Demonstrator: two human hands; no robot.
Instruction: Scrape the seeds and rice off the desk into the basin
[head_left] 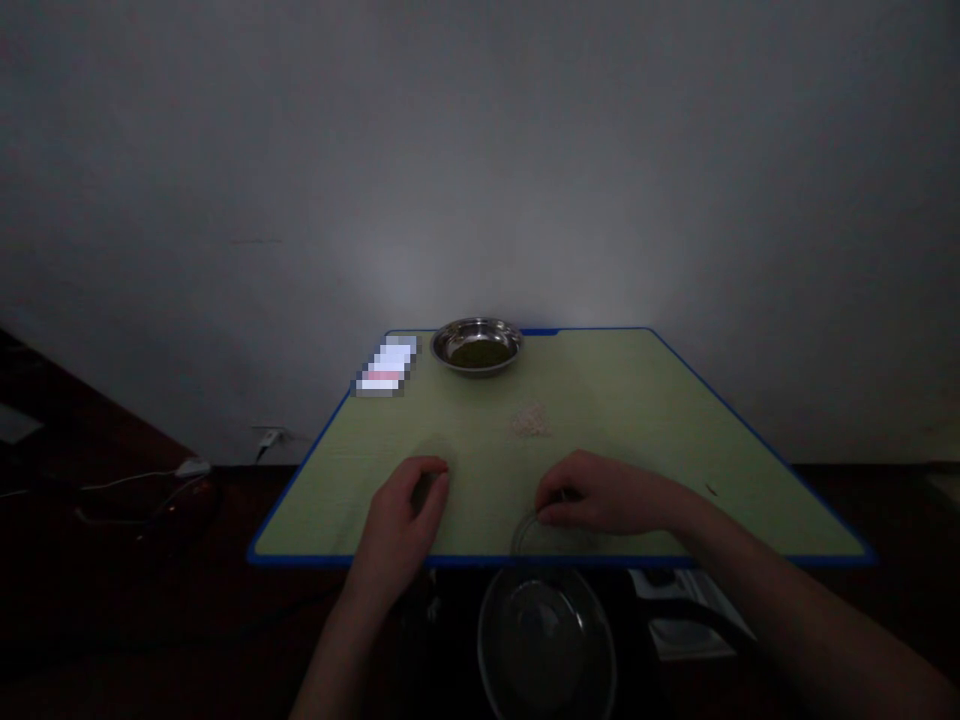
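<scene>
My left hand [401, 515] rests near the front of the table, left of the middle. Its fingers are curled, thumb tip close to the index fingertip, and nothing shows between them. My right hand [592, 495] is closed in a pinch over a faint, clear round dish [520, 540] at the front edge. The fingertips are at the dish's rim; whatever they hold, if anything, is too small or dark to name. Beyond them lies a small loose pile of pale grains [531, 421]. A shiny metal bowl [441, 352] at the back holds small dark green grains [480, 353].
The pale green table [637, 400] has a blue edge and stands by a grey wall. A blurred-out phone-like screen [386, 366] lies at the back left. Below the front edge is a round pan-like vessel [544, 640]. Cables and a plug [270, 440] are at the left.
</scene>
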